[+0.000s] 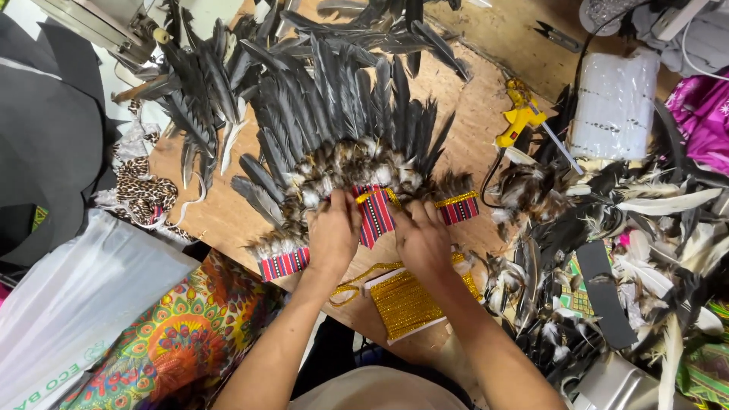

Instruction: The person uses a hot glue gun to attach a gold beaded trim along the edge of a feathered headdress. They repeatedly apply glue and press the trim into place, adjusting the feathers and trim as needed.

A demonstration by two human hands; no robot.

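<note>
A feather headdress (342,129) lies flat on a wooden board (486,106), with dark grey feathers fanning away from me and a red-and-black striped band (282,263) along its near edge. My left hand (332,231) presses on the band near its middle. Just to the right, my right hand (422,239) presses on it too. Between the two hands a striped piece of the band (375,216) with gold trim sticks up. A card wound with gold sequin trim (404,302) lies under my wrists. Whether the fingers pinch anything is hidden.
A yellow glue gun (520,115) lies at the right beside a clear pack of glue sticks (615,105). Loose feathers (645,228) are heaped at the right, more feathers (197,91) at the back left. Leopard-print fabric (144,193) and bright patterned cloth (182,338) lie at the left.
</note>
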